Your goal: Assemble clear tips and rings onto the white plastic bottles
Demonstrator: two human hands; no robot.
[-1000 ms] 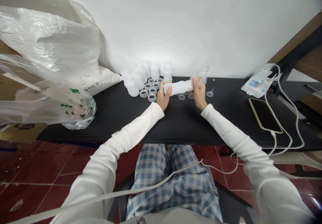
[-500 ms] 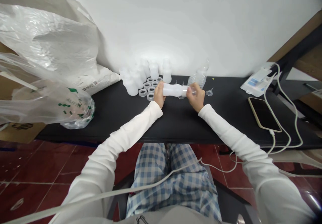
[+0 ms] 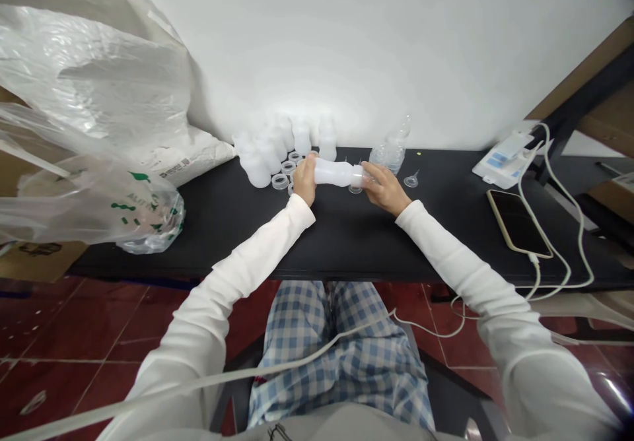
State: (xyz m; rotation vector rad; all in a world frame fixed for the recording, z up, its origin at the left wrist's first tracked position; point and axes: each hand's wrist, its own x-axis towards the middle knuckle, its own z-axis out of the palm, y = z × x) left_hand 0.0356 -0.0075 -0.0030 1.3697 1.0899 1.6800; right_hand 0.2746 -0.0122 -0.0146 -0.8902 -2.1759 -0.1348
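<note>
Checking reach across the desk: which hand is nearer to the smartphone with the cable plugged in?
Right. The right hand, at the neck end of the white bottle, is left of the smartphone across the black table; the left hand, at the bottle's base, is farther left.

The black table [image 3: 347, 243] bears white bottles [image 3: 275, 145] and clear rings [image 3: 280, 181] by the wall, a clear water bottle [image 3: 392, 150] near them, a phone [image 3: 518, 222] at right, a plastic bag [image 3: 143, 220] at left.
</note>
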